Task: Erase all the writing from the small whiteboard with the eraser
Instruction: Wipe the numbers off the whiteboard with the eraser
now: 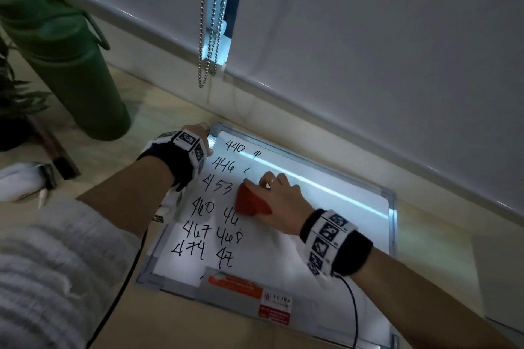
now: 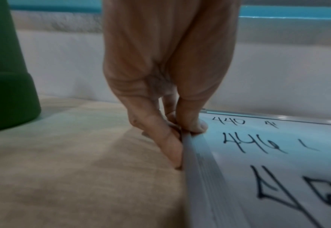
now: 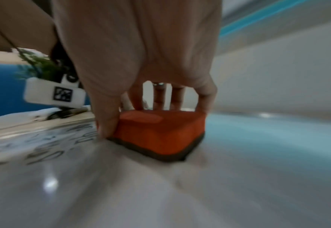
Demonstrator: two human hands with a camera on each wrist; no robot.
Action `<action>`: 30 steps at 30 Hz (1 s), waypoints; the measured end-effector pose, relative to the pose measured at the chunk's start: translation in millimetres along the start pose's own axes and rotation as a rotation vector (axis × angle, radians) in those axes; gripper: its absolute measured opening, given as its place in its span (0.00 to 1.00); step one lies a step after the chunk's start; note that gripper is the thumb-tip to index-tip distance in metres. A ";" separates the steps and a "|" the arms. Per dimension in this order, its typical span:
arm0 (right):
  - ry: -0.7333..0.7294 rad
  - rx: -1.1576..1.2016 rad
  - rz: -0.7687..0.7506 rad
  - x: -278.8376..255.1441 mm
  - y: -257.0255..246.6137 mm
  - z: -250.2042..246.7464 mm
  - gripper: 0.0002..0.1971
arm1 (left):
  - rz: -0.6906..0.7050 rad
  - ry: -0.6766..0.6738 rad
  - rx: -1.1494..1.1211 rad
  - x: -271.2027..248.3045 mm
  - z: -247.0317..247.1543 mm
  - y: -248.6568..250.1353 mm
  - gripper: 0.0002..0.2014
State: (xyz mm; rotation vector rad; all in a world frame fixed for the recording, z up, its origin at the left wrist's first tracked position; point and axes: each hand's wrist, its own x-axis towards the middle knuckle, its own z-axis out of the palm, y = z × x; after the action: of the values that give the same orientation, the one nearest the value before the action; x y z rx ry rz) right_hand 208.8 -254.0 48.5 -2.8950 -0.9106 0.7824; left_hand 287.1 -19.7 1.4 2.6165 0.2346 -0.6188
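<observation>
A small whiteboard (image 1: 348,207) with a grey frame lies flat on a beige surface. Black handwritten numbers (image 1: 215,207) fill its left half; the right half is wiped white. My right hand (image 1: 279,204) grips an orange eraser (image 1: 251,202) with a dark felt base, pressed flat on the board's middle. In the right wrist view the thumb and fingers clamp the eraser (image 3: 160,131) from both sides. My left hand (image 1: 198,139) pinches the frame at the board's far left corner; in the left wrist view its fingers (image 2: 168,138) lie outside the frame (image 2: 196,154) and the thumb on top.
A tall green bottle (image 1: 65,65) stands left of the board, with a plant (image 1: 17,99) beyond it. A bead chain (image 1: 209,22) hangs from the blind behind the board. A white object (image 1: 25,181) lies at the left. Wrist cables trail across the near surface.
</observation>
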 end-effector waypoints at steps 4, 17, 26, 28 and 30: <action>0.036 0.086 0.130 29.5 22.1 -19.1 0.35 | 0.008 -0.027 0.015 0.1 -1.9 -0.5 0.23; 0.019 0.057 0.109 37.0 15.8 -27.5 0.35 | 0.019 -0.031 -0.029 2.5 -1.2 -0.9 0.17; -0.030 0.033 0.003 5.5 -19.2 -6.0 0.35 | 0.002 -0.035 -0.007 4.7 0.3 0.9 0.20; -0.033 0.044 -0.040 1.3 -19.2 -3.5 0.35 | 0.004 -0.036 -0.022 4.6 0.2 -0.7 0.20; -0.005 0.056 0.026 18.7 -10.5 -13.2 0.34 | 0.012 -0.039 -0.018 5.9 -0.3 -3.6 0.22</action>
State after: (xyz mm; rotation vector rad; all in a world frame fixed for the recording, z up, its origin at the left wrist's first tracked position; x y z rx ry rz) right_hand 222.5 -233.4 53.0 -2.8641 -0.8388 0.8042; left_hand 291.6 -15.9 -2.5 2.5840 0.2115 -0.6596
